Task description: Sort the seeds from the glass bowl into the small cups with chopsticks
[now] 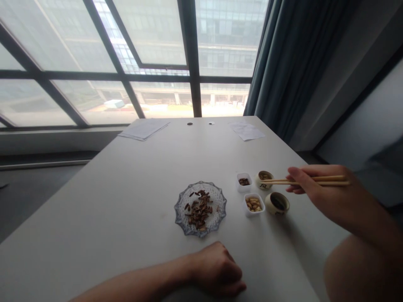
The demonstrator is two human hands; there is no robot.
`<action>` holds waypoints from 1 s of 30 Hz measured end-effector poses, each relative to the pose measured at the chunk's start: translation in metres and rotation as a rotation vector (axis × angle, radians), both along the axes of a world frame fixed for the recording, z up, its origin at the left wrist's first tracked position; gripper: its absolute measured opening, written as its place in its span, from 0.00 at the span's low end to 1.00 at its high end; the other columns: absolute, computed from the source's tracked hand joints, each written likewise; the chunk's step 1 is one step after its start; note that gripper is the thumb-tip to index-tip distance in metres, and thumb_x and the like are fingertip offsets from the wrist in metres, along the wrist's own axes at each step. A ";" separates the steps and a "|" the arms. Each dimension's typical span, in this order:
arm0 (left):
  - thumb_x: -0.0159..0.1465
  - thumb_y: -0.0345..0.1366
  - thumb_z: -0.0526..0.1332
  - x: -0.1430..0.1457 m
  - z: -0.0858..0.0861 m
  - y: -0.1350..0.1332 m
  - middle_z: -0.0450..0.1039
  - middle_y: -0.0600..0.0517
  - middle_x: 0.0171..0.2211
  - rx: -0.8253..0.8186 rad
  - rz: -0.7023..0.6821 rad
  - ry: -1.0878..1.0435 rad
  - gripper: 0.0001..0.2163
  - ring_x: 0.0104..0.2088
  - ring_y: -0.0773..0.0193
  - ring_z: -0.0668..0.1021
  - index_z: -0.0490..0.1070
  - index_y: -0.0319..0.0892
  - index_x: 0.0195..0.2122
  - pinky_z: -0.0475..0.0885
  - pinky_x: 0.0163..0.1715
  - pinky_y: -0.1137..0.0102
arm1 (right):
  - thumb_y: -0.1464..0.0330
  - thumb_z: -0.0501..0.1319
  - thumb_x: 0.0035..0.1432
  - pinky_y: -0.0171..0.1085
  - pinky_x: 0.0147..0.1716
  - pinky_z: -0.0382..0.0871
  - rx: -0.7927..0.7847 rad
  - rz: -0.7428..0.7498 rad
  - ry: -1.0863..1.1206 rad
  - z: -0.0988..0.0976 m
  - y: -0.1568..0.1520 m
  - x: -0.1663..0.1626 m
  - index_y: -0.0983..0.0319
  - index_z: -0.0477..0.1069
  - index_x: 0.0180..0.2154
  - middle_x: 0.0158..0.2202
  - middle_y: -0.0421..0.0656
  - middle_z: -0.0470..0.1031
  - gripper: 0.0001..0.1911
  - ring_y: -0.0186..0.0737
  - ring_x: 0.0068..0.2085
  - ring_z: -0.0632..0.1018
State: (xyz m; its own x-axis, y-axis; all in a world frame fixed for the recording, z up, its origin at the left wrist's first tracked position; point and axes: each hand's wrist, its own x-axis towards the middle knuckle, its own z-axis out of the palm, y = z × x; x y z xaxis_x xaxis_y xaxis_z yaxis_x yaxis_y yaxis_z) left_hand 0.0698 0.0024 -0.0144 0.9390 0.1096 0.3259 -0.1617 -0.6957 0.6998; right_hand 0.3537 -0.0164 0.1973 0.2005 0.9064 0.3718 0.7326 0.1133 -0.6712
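Note:
My right hand (317,186) grips a pair of wooden chopsticks (292,181), their tips over a small round cup (263,179) that holds something pale. A second round cup (277,203) sits just in front of it. Two small square white tubs stand to their left: one with dark seeds (244,182), one with peanuts (253,204). A scalloped glass plate (200,208) with several dark seeds lies in the middle of the white table (126,201). My left hand (218,270) rests on the table near its front edge as a closed fist, below the plate.
Papers lie at the far left (144,128) and far right (246,131) of the table. Two small round caps (189,124) sit near the far edge. A large window is behind, a dark curtain (292,67) at the right.

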 end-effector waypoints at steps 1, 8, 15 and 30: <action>0.66 0.38 0.60 0.000 0.000 0.000 0.55 0.57 0.17 0.002 0.002 -0.003 0.19 0.19 0.68 0.59 0.51 0.46 0.23 0.55 0.20 0.70 | 0.53 0.66 0.67 0.35 0.21 0.72 -0.018 0.030 0.027 0.002 0.001 -0.010 0.61 0.84 0.35 0.29 0.44 0.85 0.19 0.44 0.27 0.84; 0.67 0.41 0.60 0.000 -0.002 -0.003 0.59 0.57 0.17 0.043 0.046 -0.025 0.20 0.20 0.67 0.62 0.54 0.45 0.21 0.56 0.21 0.69 | 0.55 0.59 0.73 0.35 0.26 0.66 -0.318 0.523 0.082 -0.025 0.027 -0.087 0.61 0.76 0.26 0.24 0.42 0.79 0.25 0.38 0.26 0.79; 0.68 0.43 0.61 0.001 -0.008 -0.004 0.61 0.57 0.16 0.089 0.069 -0.022 0.21 0.20 0.67 0.63 0.55 0.45 0.20 0.56 0.20 0.70 | 0.57 0.61 0.71 0.37 0.33 0.70 -0.271 0.650 0.172 -0.063 0.053 -0.112 0.64 0.80 0.32 0.29 0.45 0.82 0.20 0.41 0.32 0.80; 0.68 0.43 0.62 0.002 -0.008 -0.005 0.63 0.57 0.17 0.143 0.085 -0.004 0.22 0.21 0.67 0.64 0.55 0.45 0.20 0.56 0.20 0.69 | 0.54 0.60 0.72 0.36 0.32 0.69 -0.260 0.578 0.189 -0.051 0.049 -0.096 0.62 0.80 0.32 0.30 0.44 0.83 0.23 0.40 0.32 0.81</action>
State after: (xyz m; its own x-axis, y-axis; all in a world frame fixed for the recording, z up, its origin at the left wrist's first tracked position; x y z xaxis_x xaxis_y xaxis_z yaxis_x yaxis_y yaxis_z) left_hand 0.0716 -0.0025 -0.0227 0.9270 0.1407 0.3477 -0.1009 -0.7993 0.5924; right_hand 0.2578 0.0329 0.1461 -0.3053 0.9429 0.1329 0.4689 0.2703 -0.8408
